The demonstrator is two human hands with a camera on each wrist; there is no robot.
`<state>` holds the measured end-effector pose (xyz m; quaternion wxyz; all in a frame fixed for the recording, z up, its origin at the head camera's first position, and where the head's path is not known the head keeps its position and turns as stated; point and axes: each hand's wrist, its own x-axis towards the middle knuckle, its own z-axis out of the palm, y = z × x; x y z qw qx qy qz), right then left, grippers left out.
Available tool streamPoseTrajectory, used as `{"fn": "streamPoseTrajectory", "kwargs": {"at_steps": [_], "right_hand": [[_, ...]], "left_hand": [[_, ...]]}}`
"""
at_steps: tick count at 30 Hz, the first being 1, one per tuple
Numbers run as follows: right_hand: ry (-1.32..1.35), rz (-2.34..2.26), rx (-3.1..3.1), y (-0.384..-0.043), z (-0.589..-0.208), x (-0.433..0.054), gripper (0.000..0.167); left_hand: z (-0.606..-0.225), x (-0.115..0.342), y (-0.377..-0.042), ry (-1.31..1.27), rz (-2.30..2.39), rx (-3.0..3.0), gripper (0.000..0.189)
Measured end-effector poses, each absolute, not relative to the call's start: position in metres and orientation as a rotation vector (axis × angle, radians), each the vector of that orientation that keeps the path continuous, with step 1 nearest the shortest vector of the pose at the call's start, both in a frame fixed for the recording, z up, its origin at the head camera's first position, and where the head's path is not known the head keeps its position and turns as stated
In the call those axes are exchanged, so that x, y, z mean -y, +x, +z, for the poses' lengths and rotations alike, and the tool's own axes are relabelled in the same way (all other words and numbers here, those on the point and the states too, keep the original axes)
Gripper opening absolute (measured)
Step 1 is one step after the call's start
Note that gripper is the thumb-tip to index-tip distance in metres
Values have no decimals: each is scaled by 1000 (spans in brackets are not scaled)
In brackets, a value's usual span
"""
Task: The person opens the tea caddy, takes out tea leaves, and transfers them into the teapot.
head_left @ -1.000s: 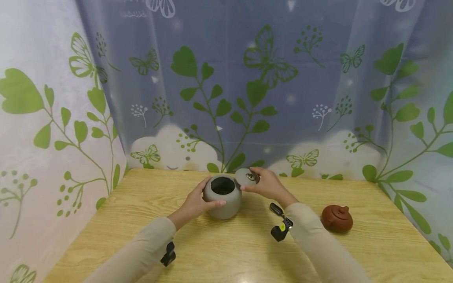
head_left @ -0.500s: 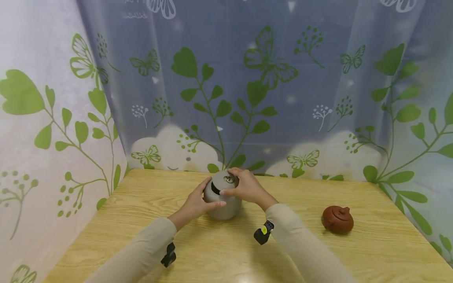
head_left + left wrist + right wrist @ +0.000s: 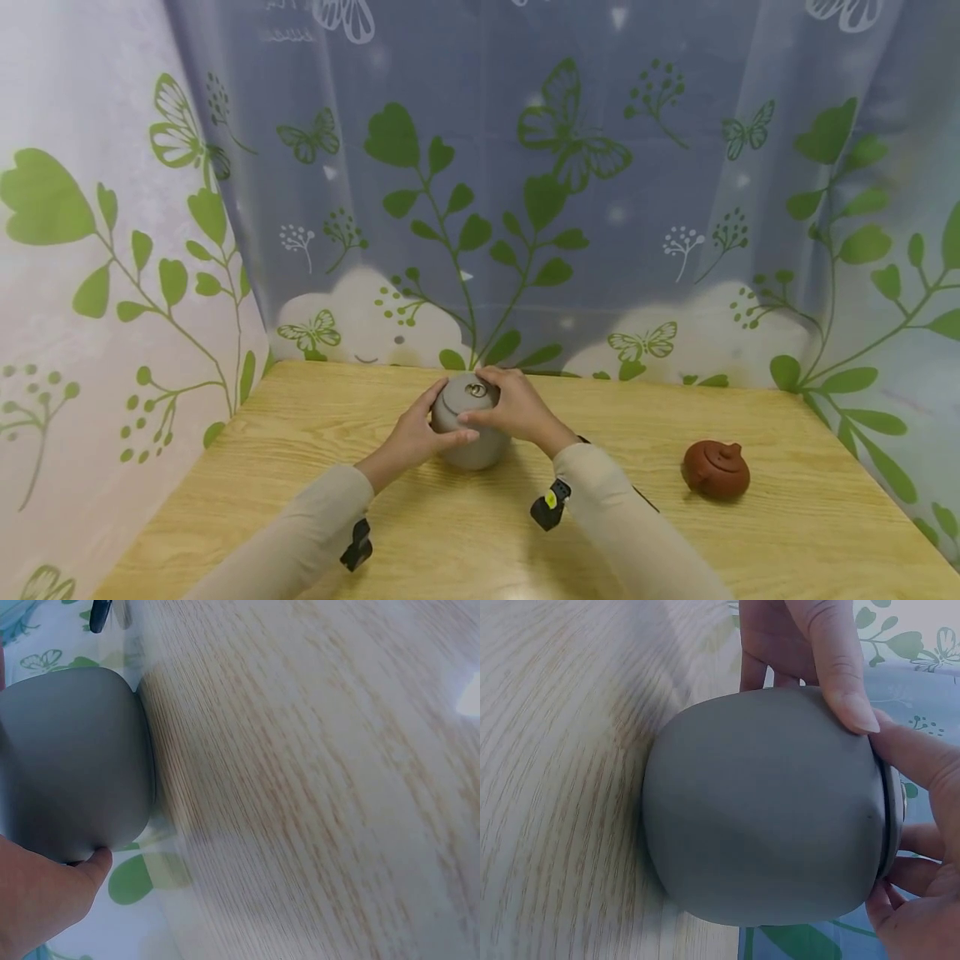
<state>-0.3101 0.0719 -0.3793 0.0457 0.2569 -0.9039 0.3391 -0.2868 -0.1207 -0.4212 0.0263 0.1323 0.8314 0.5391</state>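
Note:
A round grey jar point(image 3: 472, 454) stands upright on the wooden table, mid-view. Its grey lid point(image 3: 459, 400), with a small metal ring on top, covers the mouth; a thin dark line shows between lid and jar in the right wrist view. My left hand point(image 3: 411, 432) grips the jar's left side, thumb across the front. From the right, my right hand point(image 3: 522, 408) holds the lid's edge between thumb and fingers. The jar's body point(image 3: 765, 810) fills the middle of the right wrist view, the lid's rim point(image 3: 893, 817) beside it.
A reddish-brown clay teapot point(image 3: 716, 471) sits to the right on the table point(image 3: 450, 542). Patterned curtain point(image 3: 480, 167) hangs behind the table and along both sides. Black straps with small devices point(image 3: 551, 504) are on both wrists.
My right hand has brought the lid leftward from beside the jar and lowered it over the mouth, covering the dark opening. The left hand has kept its place on the jar.

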Motion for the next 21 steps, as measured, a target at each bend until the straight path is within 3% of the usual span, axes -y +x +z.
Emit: {"fn": "streamPoseTrajectory", "kwargs": {"at_steps": [21], "right_hand": [[760, 1071, 2752, -308, -385, -73, 81]], "left_hand": [[-420, 119, -287, 405, 1646, -2594, 102]]}}
